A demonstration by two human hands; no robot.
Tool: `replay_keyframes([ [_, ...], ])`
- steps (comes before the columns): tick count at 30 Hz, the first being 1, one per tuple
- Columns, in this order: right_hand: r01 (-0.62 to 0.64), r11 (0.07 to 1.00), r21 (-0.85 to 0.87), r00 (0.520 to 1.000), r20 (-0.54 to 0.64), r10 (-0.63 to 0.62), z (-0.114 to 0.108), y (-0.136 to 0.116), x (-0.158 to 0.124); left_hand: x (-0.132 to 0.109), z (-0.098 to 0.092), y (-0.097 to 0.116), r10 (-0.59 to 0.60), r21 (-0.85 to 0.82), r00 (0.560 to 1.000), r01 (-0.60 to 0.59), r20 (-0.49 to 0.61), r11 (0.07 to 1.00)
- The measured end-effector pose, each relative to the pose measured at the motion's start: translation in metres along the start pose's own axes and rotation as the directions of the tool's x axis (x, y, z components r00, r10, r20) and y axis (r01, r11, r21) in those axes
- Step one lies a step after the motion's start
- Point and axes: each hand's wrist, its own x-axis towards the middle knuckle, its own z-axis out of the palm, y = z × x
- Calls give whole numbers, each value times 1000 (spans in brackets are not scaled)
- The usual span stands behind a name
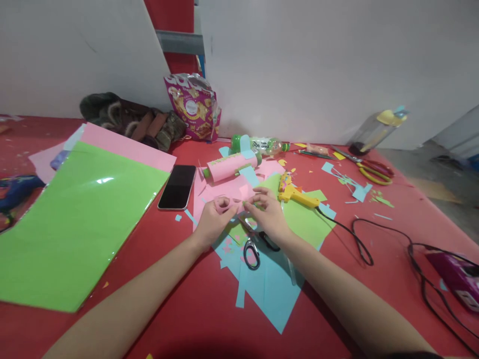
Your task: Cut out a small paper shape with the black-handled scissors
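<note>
Above the paper-strewn middle of the table, my left hand (214,220) pinches a small pink paper piece (235,201) between thumb and fingers. Close beside it, my right hand (270,215) is closed at the fingertips, where a small green paper piece (245,203) shows. Beneath my hands lie scissors (251,253) with dark handles, partly hidden by the right hand. Blue paper (279,294) and light green paper (305,217) spread under them, with pink scraps on top. A bottle wrapped in pink paper (226,168) lies just beyond my fingers.
A yellow glue gun (299,195) lies to the right, its black cord (359,239) running toward a purple box (458,279). A phone (177,187) and green sheets (86,219) lie left. Behind are a snack bag (194,107), a plastic bottle (267,145) and red-yellow scissors (374,172).
</note>
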Motion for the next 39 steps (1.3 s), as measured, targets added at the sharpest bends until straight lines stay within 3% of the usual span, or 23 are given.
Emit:
replay_keyframes([
  [13, -33, 999, 8, 999, -11, 33, 0, -2, -2, 1, 0, -8, -52, -91, 999, 51, -12, 995],
  [28, -34, 999, 4, 998, -52, 34, 2, -3, -2, 1, 6, -1, -164, -224, 985, 149, -52, 963],
  [39, -64, 997, 46, 997, -33, 65, 5, -1, -5, 1, 8, -8, -126, -253, 992, 113, -33, 961],
])
